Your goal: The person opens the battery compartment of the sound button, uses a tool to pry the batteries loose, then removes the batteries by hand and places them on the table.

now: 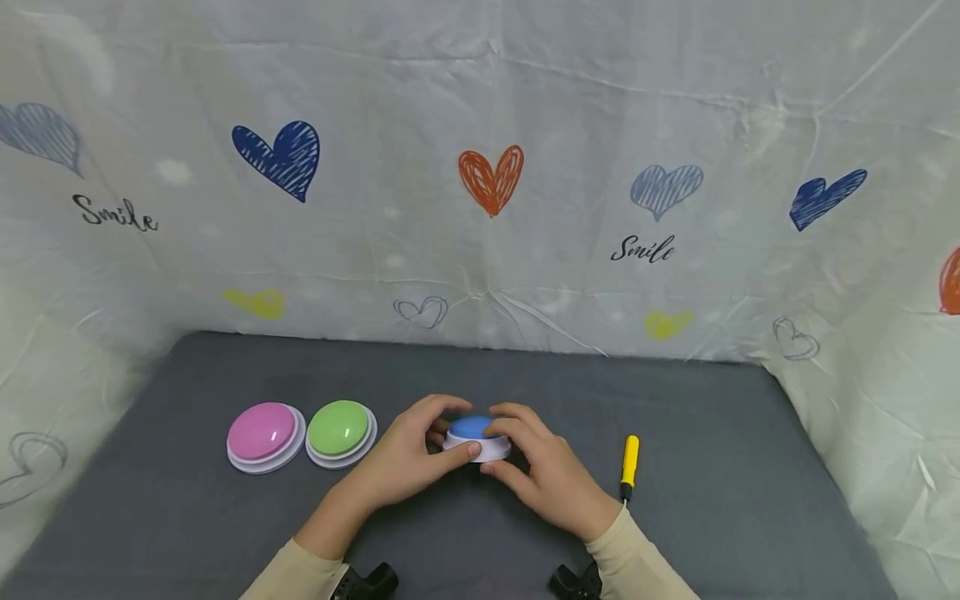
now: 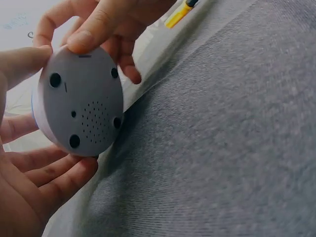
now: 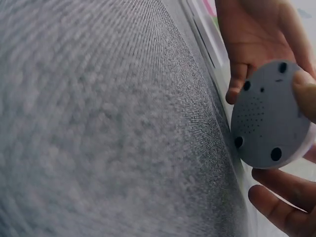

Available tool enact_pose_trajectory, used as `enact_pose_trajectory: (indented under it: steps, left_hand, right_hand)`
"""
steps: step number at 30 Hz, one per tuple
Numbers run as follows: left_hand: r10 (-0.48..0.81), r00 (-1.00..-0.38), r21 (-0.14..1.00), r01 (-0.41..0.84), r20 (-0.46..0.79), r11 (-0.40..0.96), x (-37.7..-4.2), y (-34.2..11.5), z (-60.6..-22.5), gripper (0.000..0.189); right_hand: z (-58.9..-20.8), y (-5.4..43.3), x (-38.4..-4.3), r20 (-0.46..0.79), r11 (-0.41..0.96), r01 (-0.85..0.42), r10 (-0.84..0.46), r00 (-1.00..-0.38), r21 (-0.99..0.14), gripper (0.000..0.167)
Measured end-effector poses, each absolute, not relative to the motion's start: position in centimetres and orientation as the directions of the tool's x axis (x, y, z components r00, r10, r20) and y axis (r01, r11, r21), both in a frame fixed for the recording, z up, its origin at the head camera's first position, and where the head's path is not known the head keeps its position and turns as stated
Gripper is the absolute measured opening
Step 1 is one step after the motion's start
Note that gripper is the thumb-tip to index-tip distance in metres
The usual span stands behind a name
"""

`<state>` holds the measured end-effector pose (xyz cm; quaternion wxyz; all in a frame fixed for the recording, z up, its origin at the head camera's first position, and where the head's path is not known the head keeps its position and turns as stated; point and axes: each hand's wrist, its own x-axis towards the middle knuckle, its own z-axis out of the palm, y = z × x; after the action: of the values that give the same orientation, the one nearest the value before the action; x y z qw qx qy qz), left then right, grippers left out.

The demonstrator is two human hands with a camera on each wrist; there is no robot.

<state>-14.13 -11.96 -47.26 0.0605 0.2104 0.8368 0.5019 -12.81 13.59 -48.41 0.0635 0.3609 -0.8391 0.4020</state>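
Note:
A round buzzer button (image 1: 472,428) with a blue dome and white base is held off the table between both hands. My left hand (image 1: 408,457) grips its left side, the thumb on the white rim. From the right, my right hand (image 1: 551,475) holds it with thumb and curled fingers. The white underside (image 2: 86,106) shows in the left wrist view, with a patch of speaker holes and several dark round spots near the edge. The same underside (image 3: 269,116) faces the right wrist camera. In the head view the hands partly cover the blue dome.
A pink buzzer button (image 1: 261,432) and a green one (image 1: 338,428) sit side by side on the grey table (image 1: 187,525), left of the hands. A screwdriver with a yellow handle (image 1: 630,461) lies to the right. A white curtain with hearts (image 1: 491,181) hangs behind.

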Motion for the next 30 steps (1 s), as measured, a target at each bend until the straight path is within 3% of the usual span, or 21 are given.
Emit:
enact_pose_trajectory:
  steps: [5, 9, 18, 30]
  left_hand:
    - [0.445, -0.889, 0.877, 0.294, 0.104, 0.381, -14.2, -12.0, -47.0, 0.051]
    - [0.483, -0.869, 0.879, 0.308, 0.105, 0.364, -14.1, -12.0, -46.8, 0.058]
    - [0.561, -0.815, 0.820, 0.414, 0.142, 0.394, -13.7, -11.9, -46.8, 0.081]
    - [0.489, -0.867, 0.761, 0.384, 0.101, 0.523, -13.1, -11.2, -47.0, 0.099]
  right_hand:
    - [-48.1, 13.5, -12.8, 0.449, 0.438, -0.645, -0.474, -0.757, -0.626, 0.029]
    - [-48.0, 13.6, -12.9, 0.448, 0.446, -0.626, -0.447, -0.775, -0.639, 0.027]
    - [-47.9, 13.5, -12.9, 0.382, 0.487, -0.568, -0.432, -0.817, -0.663, 0.046]
    - [-47.7, 13.3, -12.5, 0.238, 0.585, -0.420, -0.365, -0.900, -0.694, 0.051]
